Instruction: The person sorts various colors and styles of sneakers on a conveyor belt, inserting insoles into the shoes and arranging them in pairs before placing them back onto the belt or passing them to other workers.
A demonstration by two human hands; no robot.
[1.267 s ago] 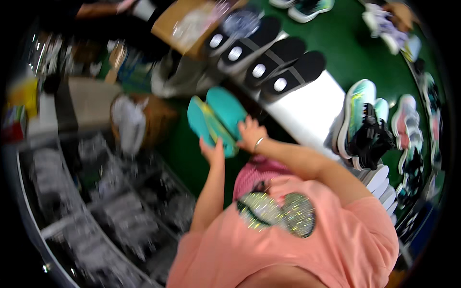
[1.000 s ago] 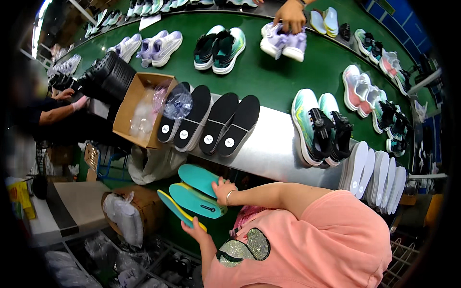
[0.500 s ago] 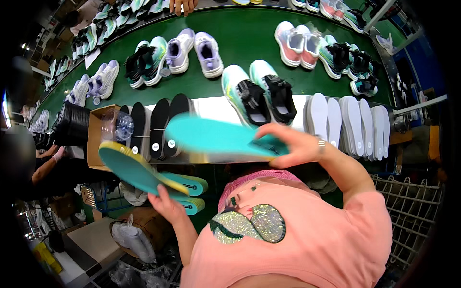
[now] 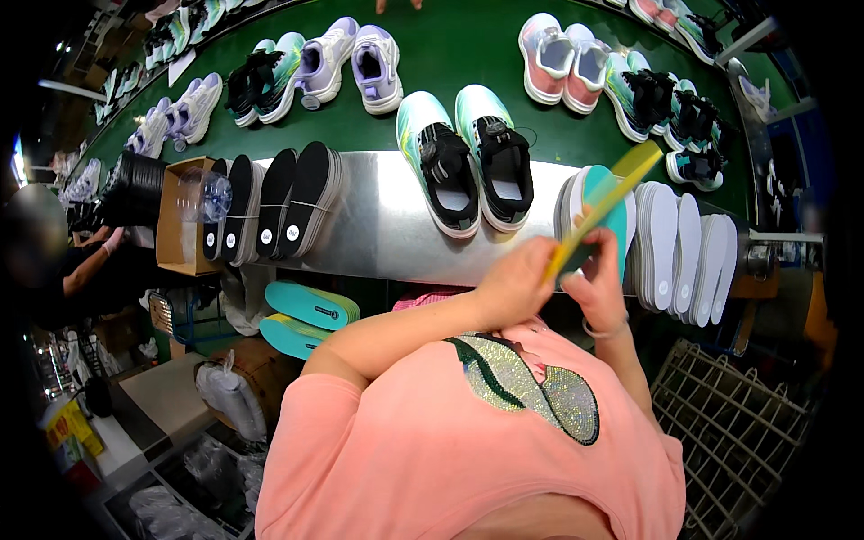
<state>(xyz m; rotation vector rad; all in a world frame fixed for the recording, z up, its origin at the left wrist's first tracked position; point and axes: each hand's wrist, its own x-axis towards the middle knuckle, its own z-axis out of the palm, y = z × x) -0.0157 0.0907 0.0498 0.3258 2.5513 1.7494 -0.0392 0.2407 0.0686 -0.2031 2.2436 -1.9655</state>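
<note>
Both of my hands are together over the metal ledge's front edge, right of centre. My left hand (image 4: 522, 283) is closed on the heel end of a yellow-edged insole (image 4: 621, 189), turned nearly edge-on. Close against it, my right hand (image 4: 598, 288) has its fingers curled round a teal insole (image 4: 614, 225), partly hidden behind the yellow edge. Exactly where each grip lies is hard to see. A pair of mint-and-black sneakers (image 4: 506, 171) stands on the ledge left of my hands, toes pointing away. Stacks of pale grey insoles (image 4: 654, 243) lie to the right.
Tied stacks of black insoles (image 4: 306, 198) and a cardboard box (image 4: 187, 243) with a clear plastic bottle are at left. Teal insole stacks (image 4: 306, 304) sit below the ledge (image 4: 378, 225). More shoe pairs stand on the green belt (image 4: 450, 54). A wire rack (image 4: 729, 432) is at lower right.
My left hand has swung across from the left with its insole. My right hand has moved slightly right, and the two insoles, apart before, now overlap.
</note>
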